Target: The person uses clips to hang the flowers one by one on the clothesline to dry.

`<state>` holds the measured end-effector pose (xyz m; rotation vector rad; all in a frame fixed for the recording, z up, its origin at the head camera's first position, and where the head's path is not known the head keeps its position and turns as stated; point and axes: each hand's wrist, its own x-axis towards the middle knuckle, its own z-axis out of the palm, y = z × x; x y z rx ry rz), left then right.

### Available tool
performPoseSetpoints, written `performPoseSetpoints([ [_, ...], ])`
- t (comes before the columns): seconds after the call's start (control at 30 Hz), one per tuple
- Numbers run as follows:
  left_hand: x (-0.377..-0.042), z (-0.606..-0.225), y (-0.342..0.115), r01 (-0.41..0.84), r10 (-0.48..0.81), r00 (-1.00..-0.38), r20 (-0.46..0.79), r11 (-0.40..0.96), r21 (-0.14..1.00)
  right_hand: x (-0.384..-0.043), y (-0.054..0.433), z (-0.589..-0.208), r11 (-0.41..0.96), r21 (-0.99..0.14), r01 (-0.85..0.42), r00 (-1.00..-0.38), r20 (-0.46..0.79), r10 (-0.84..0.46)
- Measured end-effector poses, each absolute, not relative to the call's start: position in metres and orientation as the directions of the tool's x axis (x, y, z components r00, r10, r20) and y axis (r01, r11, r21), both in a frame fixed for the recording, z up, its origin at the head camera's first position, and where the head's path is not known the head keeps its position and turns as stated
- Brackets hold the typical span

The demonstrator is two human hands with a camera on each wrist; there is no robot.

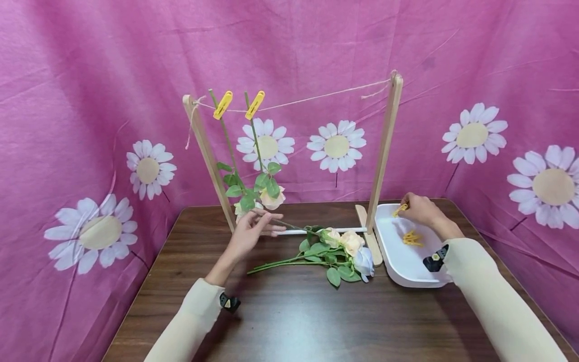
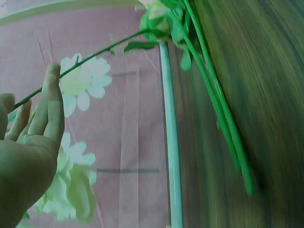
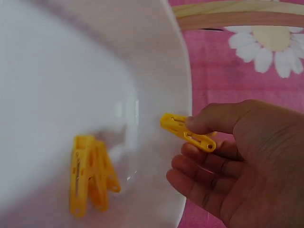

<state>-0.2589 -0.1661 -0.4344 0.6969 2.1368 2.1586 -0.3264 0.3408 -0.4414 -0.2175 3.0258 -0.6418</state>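
My left hand (image 1: 253,229) holds a rose by its thin green stem (image 2: 95,54), fingers fairly straight along it. The stem slants to a pale rose head (image 1: 331,237) low over the other flowers. My right hand (image 1: 422,210) pinches a yellow clothespin (image 3: 187,132) between thumb and fingers, over the far end of the white tray (image 1: 392,269). Several more yellow clothespins (image 3: 90,175) lie together on the tray floor. Two roses hang head down from the string (image 1: 312,97), each stem clipped by a yellow clothespin (image 1: 223,105).
Wooden posts (image 1: 384,151) hold the string, with a white rod (image 1: 298,232) low between them. In front of the rod lie a peach rose (image 1: 352,243) and a pale blue rose (image 1: 363,262) on the brown table (image 1: 289,322). A pink daisy-print cloth (image 1: 289,40) hangs behind.
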Motion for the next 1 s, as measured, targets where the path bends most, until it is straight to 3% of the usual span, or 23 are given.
performPoseSetpoints([
  [0.17, -0.259, -0.433, -0.144, 0.261, 0.351, -0.886, 0.303, -0.163, 0.951, -0.323, 0.338, -0.432, 0.87, -0.473, -0.137, -0.989, 0.025, -0.143],
  [0.33, -0.261, -0.431, -0.125, 0.241, 0.312, -0.908, 0.28, -0.159, 0.958, -0.316, 0.33, -0.418, 0.818, -0.562, -0.124, -0.991, 0.024, -0.134],
  [0.57, -0.27, -0.422, -0.106, 0.315, 0.343, -0.872, 0.348, -0.15, 0.937, -0.309, 0.324, -0.395, 0.688, -0.715, -0.122, -0.993, 0.086, -0.086],
  [0.8, -0.275, -0.401, -0.095, 0.357, 0.278, -0.876, 0.394, -0.175, 0.917, -0.3, 0.316, -0.365, 0.629, -0.75, -0.205, -0.964, 0.265, 0.002],
  [1.0, -0.279, -0.379, -0.093, 0.432, 0.245, -0.85, 0.467, -0.183, 0.883, -0.29, 0.307, -0.338, 0.494, -0.831, -0.253, -0.951, 0.309, 0.032],
])
